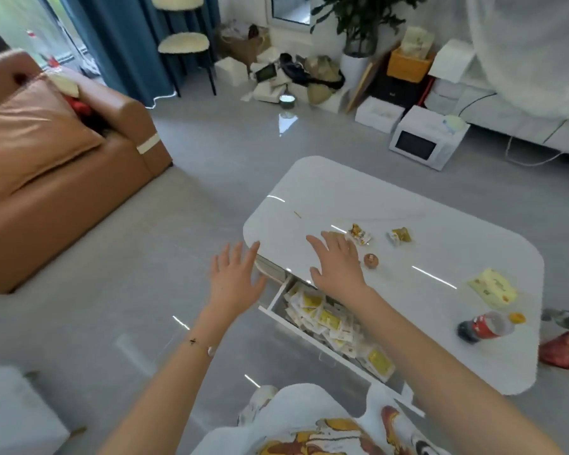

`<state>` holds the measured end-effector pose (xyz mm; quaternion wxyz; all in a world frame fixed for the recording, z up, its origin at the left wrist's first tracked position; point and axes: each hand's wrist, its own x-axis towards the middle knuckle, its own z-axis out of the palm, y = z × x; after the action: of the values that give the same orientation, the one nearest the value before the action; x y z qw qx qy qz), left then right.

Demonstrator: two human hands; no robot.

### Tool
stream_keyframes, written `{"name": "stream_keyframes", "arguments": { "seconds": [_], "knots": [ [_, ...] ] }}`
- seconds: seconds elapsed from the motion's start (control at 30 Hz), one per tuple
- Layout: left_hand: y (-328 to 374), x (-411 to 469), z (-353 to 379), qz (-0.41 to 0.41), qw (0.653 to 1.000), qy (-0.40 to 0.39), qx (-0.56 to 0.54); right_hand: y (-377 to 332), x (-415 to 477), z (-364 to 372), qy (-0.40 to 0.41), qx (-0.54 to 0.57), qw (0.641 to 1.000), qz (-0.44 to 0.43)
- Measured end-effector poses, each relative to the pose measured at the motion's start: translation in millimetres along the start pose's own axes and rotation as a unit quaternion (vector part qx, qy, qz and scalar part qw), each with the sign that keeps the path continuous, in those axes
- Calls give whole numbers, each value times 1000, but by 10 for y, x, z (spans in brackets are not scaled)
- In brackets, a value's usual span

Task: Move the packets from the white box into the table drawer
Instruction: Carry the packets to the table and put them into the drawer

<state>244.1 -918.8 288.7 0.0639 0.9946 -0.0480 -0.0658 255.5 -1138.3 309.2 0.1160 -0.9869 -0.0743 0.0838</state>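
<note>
Nearest the lens, a printed white garment covers the person's lap. Packets, small flat sachets in white with yellow panels, lie heaped and overlapping in the open drawer, which is pulled out from under the near edge of the white table. The heap reaches about the drawer's rim along most of its length. Right hand is spread flat, palm down, over the table's near edge above the drawer; contact with the top cannot be told. Left hand is spread with fingers apart, off the table, its fingertips close to the near left corner. Neither holds anything. Two loose snack wrappers lie on the top just beyond the right hand, with a round brown sweet beside it. Toward the right edge sit a yellow-green pack, a toppled cola bottle and a yellow cap. A white block at lower left may be the source box; unconfirmed. Assessment: transfer appears nearly complete. Recommended: level the heap with a flat palm, so nothing catches when the drawer shuts.
</note>
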Motion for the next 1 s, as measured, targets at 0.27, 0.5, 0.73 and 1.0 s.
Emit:
{"name": "stream_keyframes", "arguments": {
  "seconds": [0.27, 0.5, 0.73, 1.0],
  "knots": [
    [-925, -474, -219, -137, 990, 31, -30, -1229, 384, 29, -25, -35, 986, -163],
    [-2111, -838, -480, -262, 960, 81, -47, -2480, 757, 186, -46, -47, 966, -250],
    [-3447, -1328, -642, -319, 944, 85, -22, -3923, 1154, 475, -51, -37, 949, -308],
    [-4526, -1849, -561, -420, 901, 78, -76, -5296, 1431, 806, -60, -23, 916, -395]
  ]
}}
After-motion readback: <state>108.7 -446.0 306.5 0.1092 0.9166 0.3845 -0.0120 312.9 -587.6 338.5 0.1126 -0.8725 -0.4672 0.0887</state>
